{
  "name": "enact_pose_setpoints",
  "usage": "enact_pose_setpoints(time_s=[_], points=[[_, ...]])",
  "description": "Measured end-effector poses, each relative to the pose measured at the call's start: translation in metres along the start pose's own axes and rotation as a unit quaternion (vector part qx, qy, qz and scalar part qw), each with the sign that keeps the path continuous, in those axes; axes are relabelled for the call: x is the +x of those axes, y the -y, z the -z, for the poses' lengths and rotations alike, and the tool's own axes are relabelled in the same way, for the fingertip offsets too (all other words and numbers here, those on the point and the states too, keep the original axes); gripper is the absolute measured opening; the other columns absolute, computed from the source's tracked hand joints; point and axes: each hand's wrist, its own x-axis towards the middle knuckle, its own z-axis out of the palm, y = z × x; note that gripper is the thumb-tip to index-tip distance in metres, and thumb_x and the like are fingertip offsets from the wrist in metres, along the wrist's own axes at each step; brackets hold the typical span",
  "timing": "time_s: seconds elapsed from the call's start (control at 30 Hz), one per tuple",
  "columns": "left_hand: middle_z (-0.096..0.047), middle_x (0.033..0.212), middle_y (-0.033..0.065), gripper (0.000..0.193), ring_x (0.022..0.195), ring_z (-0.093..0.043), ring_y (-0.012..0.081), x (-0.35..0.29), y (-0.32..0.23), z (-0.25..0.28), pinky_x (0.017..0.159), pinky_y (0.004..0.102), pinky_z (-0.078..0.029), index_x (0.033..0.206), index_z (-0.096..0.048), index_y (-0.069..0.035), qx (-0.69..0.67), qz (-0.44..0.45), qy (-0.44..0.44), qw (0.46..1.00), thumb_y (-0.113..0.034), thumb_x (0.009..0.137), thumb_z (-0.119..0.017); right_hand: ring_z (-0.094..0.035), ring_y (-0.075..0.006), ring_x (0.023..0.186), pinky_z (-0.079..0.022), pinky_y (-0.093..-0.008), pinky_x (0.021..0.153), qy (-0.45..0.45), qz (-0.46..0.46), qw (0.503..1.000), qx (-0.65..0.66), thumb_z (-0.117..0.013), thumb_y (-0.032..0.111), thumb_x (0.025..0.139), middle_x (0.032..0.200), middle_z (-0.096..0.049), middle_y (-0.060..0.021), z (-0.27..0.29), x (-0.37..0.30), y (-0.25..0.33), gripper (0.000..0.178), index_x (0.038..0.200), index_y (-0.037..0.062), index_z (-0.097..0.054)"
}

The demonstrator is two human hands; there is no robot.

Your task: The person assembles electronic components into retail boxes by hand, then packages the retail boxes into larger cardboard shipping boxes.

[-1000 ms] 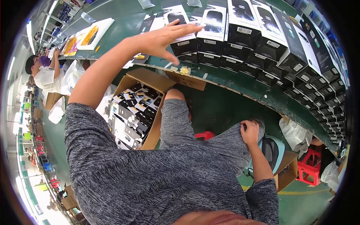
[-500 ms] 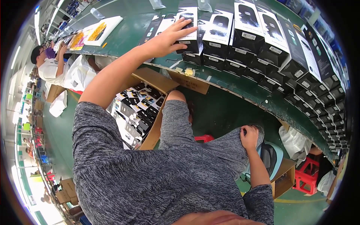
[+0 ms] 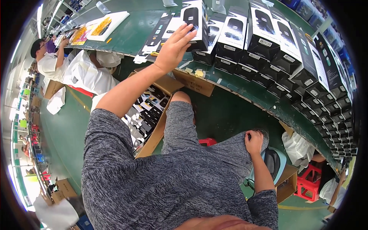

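Observation:
My left hand (image 3: 173,49) reaches out over the workbench, its fingers stretched and pressed together. They lie against the left side of a black-and-white product box (image 3: 197,23) that stands at the left end of the rows. Flat printed box blanks (image 3: 157,37) lie to the left of that hand. Low on the right, my right hand (image 3: 254,142) rests on my thigh, on the grey shorts (image 3: 239,153), with nothing visible in it.
Stacked boxes (image 3: 264,34) line the green workbench (image 3: 132,36) to the right. Below the bench, an open carton (image 3: 151,142) of printed pieces sits by my leg. Red stools (image 3: 308,182) stand at lower right. A seated person (image 3: 51,61) works at far left.
My left hand has slid from the top of the box toward its left side and nearer to me. The view has shifted slightly. My right hand stays on my thigh.

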Motion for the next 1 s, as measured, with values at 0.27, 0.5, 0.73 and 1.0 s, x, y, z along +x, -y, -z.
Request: enact_pose_setpoints(time_s=[0.27,0.5,0.73,1.0], points=[[-0.050,0.155,0.0082,0.054,0.146,-0.041,0.0323,0.046,0.021,0.014,0.118,0.0436,-0.039,0.141,-0.059,-0.013,-0.100,-0.079,0.186,0.974,0.006,0.091,-0.064,-0.064,-0.0323,0.101,-0.041,-0.0441,0.104,0.010,0.015,1.000,-0.012,-0.070,0.015,0.082,0.093,-0.071,-0.0110,0.001,0.001,0.008,0.008,0.088,0.0098,-0.072],[-0.050,0.155,0.0043,0.045,0.144,-0.045,0.0247,0.049,0.020,0.010,0.114,0.0402,-0.042,0.142,-0.059,-0.014,-0.244,0.059,0.155,0.955,-0.011,0.098,-0.066,-0.064,-0.0324,0.102,-0.041,-0.0441,0.104,0.010,0.006,1.000,-0.014,-0.070,0.015,0.082,0.094,-0.072,-0.0112,-0.002,0.004,0.006,0.008,0.087,0.0097,-0.072],[-0.046,0.157,0.0085,0.064,0.140,-0.048,0.0205,0.069,0.014,-0.026,0.116,0.0442,-0.035,0.154,-0.044,-0.011,-0.423,0.471,-0.011,0.774,-0.050,0.104,-0.054,-0.064,-0.0327,0.103,-0.041,-0.0447,0.105,0.004,0.001,1.000,-0.013,-0.070,0.016,0.082,0.094,-0.072,-0.0114,-0.003,-0.001,0.003,0.010,0.090,0.0101,-0.072],[-0.059,0.145,0.0051,0.074,0.131,-0.053,0.0201,0.071,0.027,-0.033,0.114,0.0392,-0.035,0.145,-0.054,-0.008,-0.499,0.481,0.118,0.711,-0.066,0.101,-0.047,-0.063,-0.0346,0.106,-0.041,-0.0448,0.104,0.012,-0.007,1.000,-0.003,-0.070,0.016,0.083,0.097,-0.072,-0.0115,-0.003,0.001,-0.001,0.009,0.090,0.0103,-0.071]])
